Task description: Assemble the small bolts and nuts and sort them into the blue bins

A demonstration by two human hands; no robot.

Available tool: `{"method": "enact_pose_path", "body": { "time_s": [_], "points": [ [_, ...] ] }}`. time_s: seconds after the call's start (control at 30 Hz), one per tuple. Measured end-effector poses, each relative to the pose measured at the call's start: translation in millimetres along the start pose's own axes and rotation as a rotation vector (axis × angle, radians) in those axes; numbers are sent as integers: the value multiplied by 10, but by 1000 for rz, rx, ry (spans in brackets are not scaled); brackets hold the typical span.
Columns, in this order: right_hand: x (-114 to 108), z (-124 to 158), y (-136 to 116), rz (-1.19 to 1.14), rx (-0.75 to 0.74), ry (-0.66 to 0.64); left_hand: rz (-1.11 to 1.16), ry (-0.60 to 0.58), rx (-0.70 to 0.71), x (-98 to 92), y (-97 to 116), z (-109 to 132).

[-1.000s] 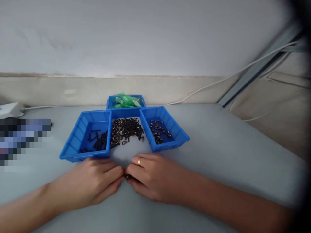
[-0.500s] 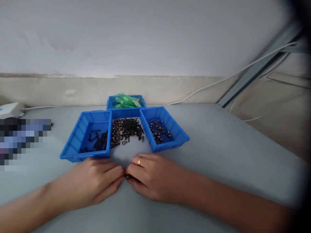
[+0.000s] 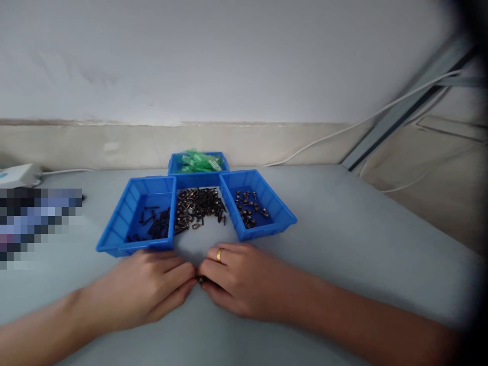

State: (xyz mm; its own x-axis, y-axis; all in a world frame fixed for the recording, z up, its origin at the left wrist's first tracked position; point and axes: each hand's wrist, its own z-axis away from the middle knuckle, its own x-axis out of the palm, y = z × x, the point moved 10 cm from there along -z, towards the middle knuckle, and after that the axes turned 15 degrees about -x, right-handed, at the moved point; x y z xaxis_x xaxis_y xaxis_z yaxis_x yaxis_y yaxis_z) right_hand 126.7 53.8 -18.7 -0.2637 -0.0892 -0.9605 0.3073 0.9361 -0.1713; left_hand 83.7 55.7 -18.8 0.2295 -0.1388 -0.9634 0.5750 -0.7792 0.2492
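Note:
Fingertips of my left hand and my right hand meet over the grey table. Both are closed in a pinch on a small dark screw, mostly hidden by the fingers. A gold ring is on my right hand. Just beyond my left hand is a blue bin with long black screws in it. Another blue bin, past my right hand, holds shorter, brassy-looking screws. Between these two bins lies a mixed pile of screws on the tabletop.
A third blue bin with green plastic bags stands at the back near the wall. At far left are a white box and a blurred-out object. A white cable runs by a metal frame on the right.
The view has shifted very slightly, so the bins sit a little lower. Both hands keep their pinch on the small screw in nearly the same place.

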Motion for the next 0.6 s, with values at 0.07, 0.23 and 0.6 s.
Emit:
{"method": "enact_pose_path", "body": {
  "time_s": [0.07, 0.23, 0.6],
  "points": [
    [-2, 2, 7, -5, 9, 2, 0, 2, -7, -2, -10, 6],
    [-7, 5, 6, 13, 10, 6, -11, 5, -7, 11, -22, 21],
    [-21, -8, -18, 51, -3, 15, -31, 86, 60, -64, 58, 44]
  ]
}}
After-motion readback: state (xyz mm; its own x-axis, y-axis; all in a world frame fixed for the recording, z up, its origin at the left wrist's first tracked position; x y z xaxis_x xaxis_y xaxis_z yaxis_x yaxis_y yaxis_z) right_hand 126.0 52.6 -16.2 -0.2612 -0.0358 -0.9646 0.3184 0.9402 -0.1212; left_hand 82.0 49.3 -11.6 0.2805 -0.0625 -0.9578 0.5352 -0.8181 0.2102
